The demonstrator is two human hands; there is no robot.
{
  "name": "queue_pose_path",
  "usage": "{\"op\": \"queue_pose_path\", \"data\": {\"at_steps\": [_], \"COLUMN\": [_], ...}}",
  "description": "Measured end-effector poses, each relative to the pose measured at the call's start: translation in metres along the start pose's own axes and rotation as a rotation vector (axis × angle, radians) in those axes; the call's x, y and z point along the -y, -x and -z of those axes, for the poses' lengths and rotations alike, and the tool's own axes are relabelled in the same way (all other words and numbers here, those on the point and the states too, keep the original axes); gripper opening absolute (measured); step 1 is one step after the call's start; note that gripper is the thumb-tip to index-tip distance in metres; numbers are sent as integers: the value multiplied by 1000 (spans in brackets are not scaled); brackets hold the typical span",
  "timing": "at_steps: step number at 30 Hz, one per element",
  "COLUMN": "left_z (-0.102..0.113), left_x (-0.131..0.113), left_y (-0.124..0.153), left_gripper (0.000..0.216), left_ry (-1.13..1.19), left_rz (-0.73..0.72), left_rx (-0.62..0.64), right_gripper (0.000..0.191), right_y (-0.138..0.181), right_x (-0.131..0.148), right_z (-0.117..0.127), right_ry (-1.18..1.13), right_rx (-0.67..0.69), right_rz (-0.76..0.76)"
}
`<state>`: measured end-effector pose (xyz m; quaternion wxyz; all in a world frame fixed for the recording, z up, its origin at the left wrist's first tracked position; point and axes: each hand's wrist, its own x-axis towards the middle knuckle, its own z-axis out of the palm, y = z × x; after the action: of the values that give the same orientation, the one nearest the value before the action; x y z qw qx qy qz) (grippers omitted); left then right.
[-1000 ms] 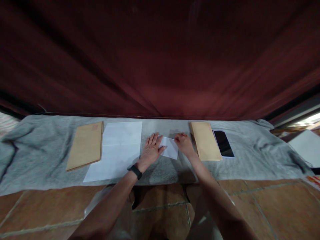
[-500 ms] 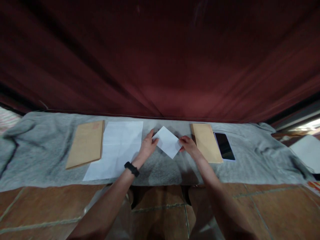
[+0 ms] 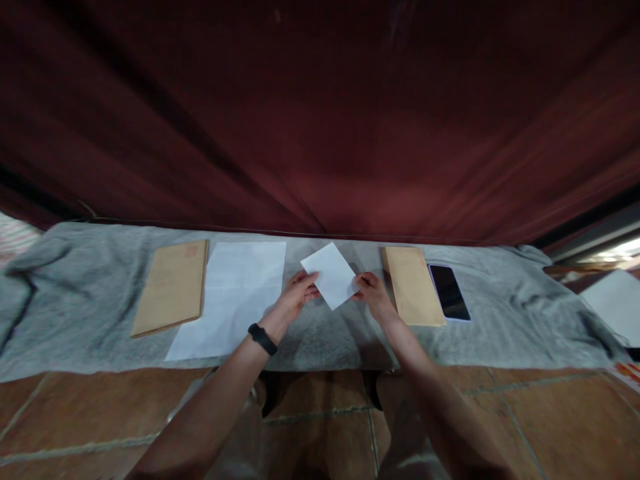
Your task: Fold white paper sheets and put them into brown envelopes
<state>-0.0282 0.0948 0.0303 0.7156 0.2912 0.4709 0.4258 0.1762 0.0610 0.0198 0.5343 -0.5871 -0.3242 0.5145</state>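
A small white sheet of folded-looking paper (image 3: 332, 275) is held slantwise over the grey cloth, between my two hands. My left hand (image 3: 299, 292) pinches its lower left edge, thumb on top and fingers beneath. At its right corner, my right hand (image 3: 371, 292) grips the paper with closed fingers. Left of my left hand lies a large white sheet (image 3: 245, 287) with faint crease lines. A stack of brown envelopes (image 3: 170, 283) rests partly on that sheet. Close to my right hand is another pile of brown envelopes (image 3: 413, 283).
A phone (image 3: 450, 293) with a dark screen lies right of the envelopes. Grey cloth (image 3: 515, 307) covers the long surface. Behind it hangs a dark red fabric (image 3: 320, 133). Tiled floor (image 3: 100, 413) shows below the front edge. A white object (image 3: 615, 303) stands at the far right.
The small paper has turned and shifted slightly away from me. My left hand has moved its grip from the left corner to the lower left edge.
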Motion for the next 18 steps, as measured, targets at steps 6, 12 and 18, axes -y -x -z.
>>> {"op": "queue_pose_path", "data": {"at_steps": [6, 12, 18], "left_z": [-10, -4, -3], "left_x": [18, 11, 7], "left_y": [13, 7, 10], "left_gripper": [42, 27, 39], "left_ry": [-197, -428, -396], "left_rz": [55, -77, -66], "left_rx": [198, 162, 142], "right_gripper": [36, 42, 41], "right_y": [3, 4, 1], "right_x": [4, 16, 13], "right_z": [-1, 7, 7], "right_ry": [-72, -44, -78], "right_rx": [-30, 130, 99], "right_rz": [-22, -98, -84]}}
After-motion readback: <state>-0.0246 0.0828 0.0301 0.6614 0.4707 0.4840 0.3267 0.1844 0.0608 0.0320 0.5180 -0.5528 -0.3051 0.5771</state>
